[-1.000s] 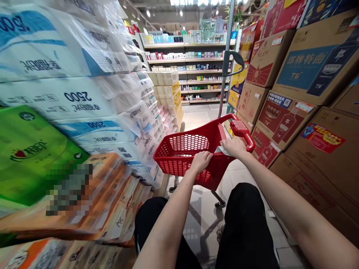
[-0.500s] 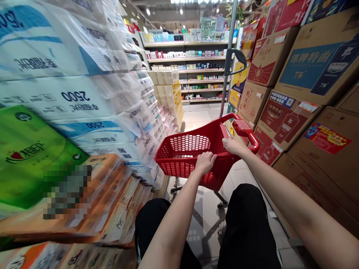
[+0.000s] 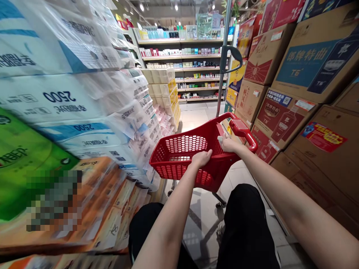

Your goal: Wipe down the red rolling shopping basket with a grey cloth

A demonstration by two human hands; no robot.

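A red plastic shopping cart (image 3: 164,169) with perforated sides stands in front of my knees, turned sideways in the aisle. My left hand (image 3: 201,159) is closed over the near rim of its basket. Farther right, my right hand (image 3: 227,143) is closed on the same rim, close to the cart's handle (image 3: 244,132). At the fingertips of that hand is a small pale patch; I cannot tell if it is a nail or an object. No goods show in the visible part of the basket.
Plastic-wrapped tissue packs (image 3: 61,95) are piled high on the left, with orange packs (image 3: 95,186) lower down. Stacked cartons (image 3: 305,71) line the right side. A metal pole (image 3: 223,86) rises behind the cart. Stocked shelves (image 3: 185,56) stand at the back.
The cart and the surroundings have shifted slightly left in view. Both hands stay at the rim; the right hand's fingers look a little more raised.
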